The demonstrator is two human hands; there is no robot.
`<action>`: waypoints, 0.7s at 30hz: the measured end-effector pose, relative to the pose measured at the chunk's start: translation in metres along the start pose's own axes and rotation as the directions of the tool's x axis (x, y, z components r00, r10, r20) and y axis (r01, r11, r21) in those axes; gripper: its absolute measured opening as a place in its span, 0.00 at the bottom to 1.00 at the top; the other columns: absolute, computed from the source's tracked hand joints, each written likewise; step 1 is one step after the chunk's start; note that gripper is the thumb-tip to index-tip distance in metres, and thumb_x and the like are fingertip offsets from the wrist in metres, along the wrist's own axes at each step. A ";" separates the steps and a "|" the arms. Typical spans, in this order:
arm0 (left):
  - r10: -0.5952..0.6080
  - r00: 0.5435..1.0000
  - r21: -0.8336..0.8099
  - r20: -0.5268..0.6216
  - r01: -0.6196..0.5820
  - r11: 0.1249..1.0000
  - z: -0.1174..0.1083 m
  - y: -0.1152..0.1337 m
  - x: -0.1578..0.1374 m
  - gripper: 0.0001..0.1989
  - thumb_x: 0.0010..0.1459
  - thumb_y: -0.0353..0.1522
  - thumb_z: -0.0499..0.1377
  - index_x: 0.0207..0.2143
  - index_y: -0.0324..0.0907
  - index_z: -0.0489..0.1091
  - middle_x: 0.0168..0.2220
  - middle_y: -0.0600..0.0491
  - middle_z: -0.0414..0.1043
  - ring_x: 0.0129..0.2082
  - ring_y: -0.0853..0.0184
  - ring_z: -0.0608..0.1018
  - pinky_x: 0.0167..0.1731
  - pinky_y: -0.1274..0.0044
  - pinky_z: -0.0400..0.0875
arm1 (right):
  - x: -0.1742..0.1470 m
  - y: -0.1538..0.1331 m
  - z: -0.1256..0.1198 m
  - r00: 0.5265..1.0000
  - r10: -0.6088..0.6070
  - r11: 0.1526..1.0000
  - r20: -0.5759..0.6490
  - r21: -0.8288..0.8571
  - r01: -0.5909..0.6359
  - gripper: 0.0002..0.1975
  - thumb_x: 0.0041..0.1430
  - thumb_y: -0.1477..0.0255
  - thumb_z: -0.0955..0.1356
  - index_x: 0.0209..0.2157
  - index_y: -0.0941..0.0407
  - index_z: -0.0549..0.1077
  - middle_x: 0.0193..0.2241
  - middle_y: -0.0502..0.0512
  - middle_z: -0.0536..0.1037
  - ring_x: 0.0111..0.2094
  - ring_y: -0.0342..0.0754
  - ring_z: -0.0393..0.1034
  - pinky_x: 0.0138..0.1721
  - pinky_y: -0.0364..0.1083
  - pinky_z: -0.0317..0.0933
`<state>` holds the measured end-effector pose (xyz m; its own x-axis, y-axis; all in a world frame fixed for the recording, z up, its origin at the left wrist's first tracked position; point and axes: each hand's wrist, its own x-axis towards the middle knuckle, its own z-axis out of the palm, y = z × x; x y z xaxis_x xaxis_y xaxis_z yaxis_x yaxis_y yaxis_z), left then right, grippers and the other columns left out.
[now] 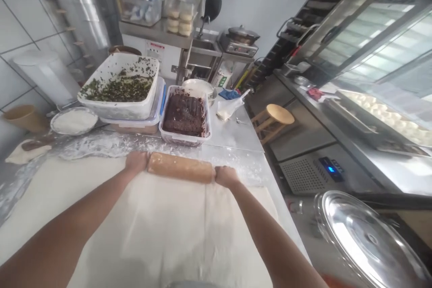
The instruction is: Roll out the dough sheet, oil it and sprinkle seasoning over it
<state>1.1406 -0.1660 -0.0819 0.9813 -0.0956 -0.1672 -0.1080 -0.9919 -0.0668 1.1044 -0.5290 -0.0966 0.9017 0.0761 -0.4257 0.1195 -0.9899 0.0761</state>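
Flour (pixel 108 143) dusts the metal counter (pixel 247 131) in front of us, under a worker's left hand (pixel 137 162) and right hand (pixel 227 176). A broad sheet of pale dough (pixel 162 229) spreads from the hands back toward the body. Beyond the left hand, a white tub (pixel 118 110) of chopped greens (pixel 118 84) stands on a lidded box (pixel 135 128); ahead, between the hands, an open box (pixel 184 139) holds dark brown paste (pixel 184 112). A wooden rolling pin (pixel 180 168) lies across the dough's far edge, the hands closed around its two ends. A dish (pixel 88 130) of flour sits farther off, left of the left hand.
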 end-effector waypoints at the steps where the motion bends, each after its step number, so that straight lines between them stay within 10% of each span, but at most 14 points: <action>1: -0.009 1.000 0.007 -0.001 0.009 1.000 -0.001 0.000 0.003 0.28 0.62 0.37 0.35 0.35 0.36 0.74 0.35 0.41 0.74 0.38 0.55 0.75 0.35 0.68 0.65 | 0.003 0.000 -0.001 1.000 0.002 1.000 -0.006 0.000 -0.002 0.15 0.51 0.72 0.61 0.39 0.57 0.72 0.35 0.62 0.76 0.39 0.56 0.71 0.37 0.48 0.60; 6: 0.000 1.000 0.031 0.020 -0.001 1.000 0.007 -0.006 -0.043 0.28 0.62 0.37 0.35 0.33 0.38 0.74 0.36 0.43 0.74 0.38 0.56 0.75 0.35 0.68 0.65 | -0.035 -0.013 0.021 1.000 -0.020 1.000 0.013 0.022 0.019 0.15 0.51 0.72 0.60 0.40 0.56 0.72 0.35 0.60 0.76 0.38 0.55 0.71 0.36 0.48 0.60; 21: -0.066 0.984 0.008 0.166 0.065 0.998 0.050 -0.028 -0.343 0.25 0.61 0.35 0.37 0.33 0.39 0.73 0.36 0.45 0.75 0.39 0.56 0.75 0.35 0.70 0.65 | -0.287 -0.089 0.129 0.980 -0.192 0.976 0.041 0.116 0.187 0.13 0.48 0.75 0.62 0.37 0.57 0.71 0.32 0.61 0.76 0.36 0.56 0.72 0.33 0.48 0.61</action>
<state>0.7987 -0.1014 -0.0718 0.9461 -0.0151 -0.3235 -0.0451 -0.9953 -0.0854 0.7812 -0.4785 -0.0977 0.8442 0.2602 -0.4686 0.2366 -0.9654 -0.1098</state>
